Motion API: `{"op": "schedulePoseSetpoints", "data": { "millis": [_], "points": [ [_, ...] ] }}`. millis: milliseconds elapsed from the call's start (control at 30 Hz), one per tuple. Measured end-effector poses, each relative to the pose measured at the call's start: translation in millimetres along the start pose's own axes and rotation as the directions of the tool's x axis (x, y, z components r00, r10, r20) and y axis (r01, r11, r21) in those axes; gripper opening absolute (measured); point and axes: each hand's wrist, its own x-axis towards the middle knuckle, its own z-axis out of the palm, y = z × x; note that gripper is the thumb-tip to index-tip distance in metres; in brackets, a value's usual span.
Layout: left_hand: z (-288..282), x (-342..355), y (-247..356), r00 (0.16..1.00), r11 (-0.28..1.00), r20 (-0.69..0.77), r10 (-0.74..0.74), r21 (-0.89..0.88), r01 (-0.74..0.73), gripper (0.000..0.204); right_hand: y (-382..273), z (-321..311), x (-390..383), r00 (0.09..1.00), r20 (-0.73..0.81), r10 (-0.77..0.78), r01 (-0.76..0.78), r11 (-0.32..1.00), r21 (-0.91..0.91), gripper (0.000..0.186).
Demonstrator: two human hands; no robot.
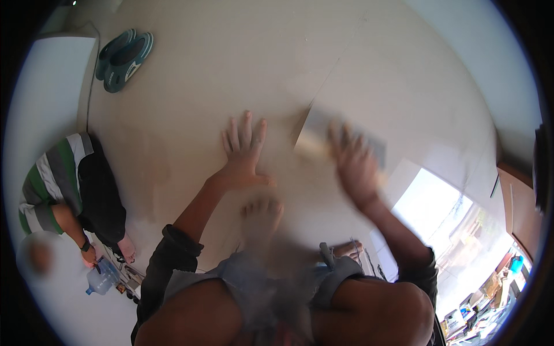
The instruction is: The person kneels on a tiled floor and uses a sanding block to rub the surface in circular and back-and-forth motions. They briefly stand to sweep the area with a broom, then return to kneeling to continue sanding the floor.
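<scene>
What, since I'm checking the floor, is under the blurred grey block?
Pale floor shows around the grey block, but the patch beneath it is covered, so anything there cannot be seen. The right hand lies over the block, hiding part of its top.

Green slippers (pixel 127 62), blue water jug (pixel 103 277), person in striped shirt (pixel 53 173)

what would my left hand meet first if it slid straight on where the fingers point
The way looks free as far as the picture shows: the left hand points along the pale floor toward the upper edge. The dark green slippers lie off to the left. Whether the palm touches the floor is unclear.
</scene>
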Motion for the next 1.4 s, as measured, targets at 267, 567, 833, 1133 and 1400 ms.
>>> {"op": "schedulePoseSetpoints", "data": {
  "millis": [267, 567, 833, 1133, 1400],
  "points": [
    [-4, -5, 5, 0.999, 0.996, 0.036, -0.023, 0.092, 0.02, 0.173, 60, -16, -8, 0.954, 0.177, 0.244, -0.288, 0.909, 0.301, 0.065],
    [-13, 6, 21, 0.993, 0.992, 0.095, -0.067, 0.11, 0.057, 0.178, 71, 3, -143, 0.919, 0.035, -0.393, 0.315, 0.785, 0.534, 0.074],
    [-13, 2, 14, 0.998, 0.994, 0.021, -0.059, 0.096, 0.057, 0.179, 63, -40, -26, 0.835, 0.106, -0.54, 0.493, 0.82, 0.291, 0.062],
    [-3, -4, 13, 1.0, 0.997, 0.003, -0.031, 0.069, 0.031, 0.179, 86, -39, -30, 0.825, 0.207, -0.527, 0.485, 0.846, 0.22, 0.064],
    [-10, 3, 15, 1.0, 0.997, 0.012, -0.024, 0.079, 0.023, 0.179, 53, -38, -25, 0.933, 0.165, -0.32, 0.281, 0.933, 0.224, 0.062]
  ]
}}
